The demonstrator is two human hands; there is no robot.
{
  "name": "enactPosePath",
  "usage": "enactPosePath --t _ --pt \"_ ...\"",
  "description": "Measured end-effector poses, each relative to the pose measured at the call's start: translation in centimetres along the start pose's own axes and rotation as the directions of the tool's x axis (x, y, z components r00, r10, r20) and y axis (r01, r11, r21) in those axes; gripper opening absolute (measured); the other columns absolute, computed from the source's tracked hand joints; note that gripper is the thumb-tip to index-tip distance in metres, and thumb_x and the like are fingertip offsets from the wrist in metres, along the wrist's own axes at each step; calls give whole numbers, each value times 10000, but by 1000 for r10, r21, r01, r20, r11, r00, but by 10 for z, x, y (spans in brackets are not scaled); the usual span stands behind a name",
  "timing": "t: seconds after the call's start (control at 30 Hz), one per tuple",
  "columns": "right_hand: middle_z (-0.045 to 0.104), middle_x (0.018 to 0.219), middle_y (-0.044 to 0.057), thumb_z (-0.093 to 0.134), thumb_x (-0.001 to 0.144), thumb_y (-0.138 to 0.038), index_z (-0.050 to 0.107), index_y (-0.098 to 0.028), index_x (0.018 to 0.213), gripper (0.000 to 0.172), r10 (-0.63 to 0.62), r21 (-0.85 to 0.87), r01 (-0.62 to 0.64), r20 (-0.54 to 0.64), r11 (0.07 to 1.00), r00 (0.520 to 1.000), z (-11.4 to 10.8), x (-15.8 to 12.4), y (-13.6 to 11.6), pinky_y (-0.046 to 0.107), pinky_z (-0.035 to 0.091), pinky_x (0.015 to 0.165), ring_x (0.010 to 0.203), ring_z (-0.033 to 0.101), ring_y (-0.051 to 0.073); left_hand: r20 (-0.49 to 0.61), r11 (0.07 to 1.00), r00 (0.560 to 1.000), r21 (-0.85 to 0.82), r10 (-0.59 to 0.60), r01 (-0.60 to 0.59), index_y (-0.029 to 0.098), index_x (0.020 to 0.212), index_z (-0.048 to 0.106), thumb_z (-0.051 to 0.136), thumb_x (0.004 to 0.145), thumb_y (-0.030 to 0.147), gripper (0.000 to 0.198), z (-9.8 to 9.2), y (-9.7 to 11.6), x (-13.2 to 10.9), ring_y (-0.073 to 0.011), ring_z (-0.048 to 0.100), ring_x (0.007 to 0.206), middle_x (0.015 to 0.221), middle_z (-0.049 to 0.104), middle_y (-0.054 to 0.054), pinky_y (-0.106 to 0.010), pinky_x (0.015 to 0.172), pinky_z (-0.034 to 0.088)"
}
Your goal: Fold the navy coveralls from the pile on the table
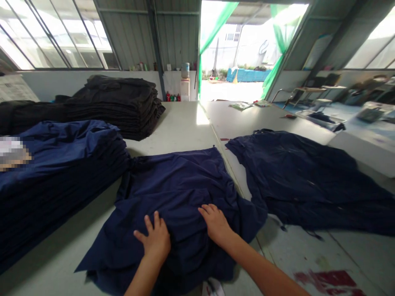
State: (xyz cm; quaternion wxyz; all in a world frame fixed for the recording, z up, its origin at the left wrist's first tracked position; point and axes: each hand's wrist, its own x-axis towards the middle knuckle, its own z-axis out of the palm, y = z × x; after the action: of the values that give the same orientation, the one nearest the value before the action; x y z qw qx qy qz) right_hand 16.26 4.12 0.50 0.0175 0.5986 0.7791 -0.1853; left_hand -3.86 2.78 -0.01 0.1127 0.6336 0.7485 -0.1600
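Observation:
A navy blue garment (173, 189) lies spread and rumpled on the white table (185, 123) in front of me. My left hand (154, 240) rests flat on its near part, fingers spread apart. My right hand (216, 224) presses on the cloth just to the right, fingers curled down into a fold; whether it pinches the fabric I cannot tell. Both forearms reach in from the bottom edge.
A second navy garment (308, 181) lies on the table to the right. A tall stack of folded navy cloth (55, 172) fills the left side, with a stack of black cloth (123, 107) behind it. An open doorway (240, 61) with green curtains is at the far end.

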Motion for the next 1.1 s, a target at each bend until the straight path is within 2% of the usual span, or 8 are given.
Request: enactPosePath --t 0.13,0.23,0.47,0.57,0.67,0.83,0.97,1.1 --pt "443 1329 46 372 695 -23 431 -234 1268 614 45 -84 -49 -47 995 998 -13 -10 52 373 287 943 1235 296 212 -98 924 933 -137 347 -358 402 1353 182 397 810 334 587 0 62 -17 -356 -30 1340 1487 61 60 -702 963 67" --pt "422 1341 53 448 692 -67 304 -250 1347 695 50 -128 -54 -35 990 998 -12 -11 79 404 265 936 1240 266 245 -81 917 931 -161 356 -364 466 1328 142 417 807 378 596 14 84 -20 -416 -50 1317 1484 55 95 -721 944 34" --pt "564 1080 82 414 764 -104 618 -285 997 359 200 -187 -220 -120 958 973 -26 -17 101 424 252 865 1069 401 261 -117 952 954 -104 276 -288 464 1327 116 415 819 343 601 26 89 -14 -412 -36 1320 1486 60 83 -721 940 62" --pt "474 1255 53 505 715 -158 531 -295 1139 446 54 -169 -80 -151 982 987 -26 -19 90 437 198 931 1193 289 269 -167 940 941 -127 293 -315 456 1333 104 415 817 400 606 19 96 -19 -399 -49 1324 1488 40 71 -719 940 71" --pt "421 1328 57 554 674 -206 399 -259 1273 621 -91 -126 84 -47 988 995 -17 -17 73 432 168 977 1246 235 262 -196 933 934 -146 298 -328 450 1336 111 449 778 500 654 17 102 -21 -416 -40 1319 1488 48 67 -712 950 65" --pt "596 1102 111 480 696 -125 509 -196 1182 492 -46 -98 53 69 994 997 -15 -14 61 418 264 902 1057 474 243 -222 963 962 -183 155 -198 451 1334 125 283 861 453 499 24 93 -13 -394 24 1328 1485 103 63 -720 939 99" --pt "649 987 26 496 697 -167 642 -271 924 289 -82 -72 92 122 993 989 -39 -19 84 367 300 836 980 525 205 -226 950 965 -249 134 -190 424 1348 111 241 878 435 488 32 82 -8 -353 26 1341 1492 54 52 -682 965 145" --pt "624 1019 46 494 708 -187 641 -265 930 278 28 -93 -24 41 995 999 -68 -27 120 395 292 834 1012 487 233 -244 942 965 -287 100 -171 399 1358 116 236 882 427 491 40 76 -7 -322 71 1346 1496 48 14 -652 979 172"
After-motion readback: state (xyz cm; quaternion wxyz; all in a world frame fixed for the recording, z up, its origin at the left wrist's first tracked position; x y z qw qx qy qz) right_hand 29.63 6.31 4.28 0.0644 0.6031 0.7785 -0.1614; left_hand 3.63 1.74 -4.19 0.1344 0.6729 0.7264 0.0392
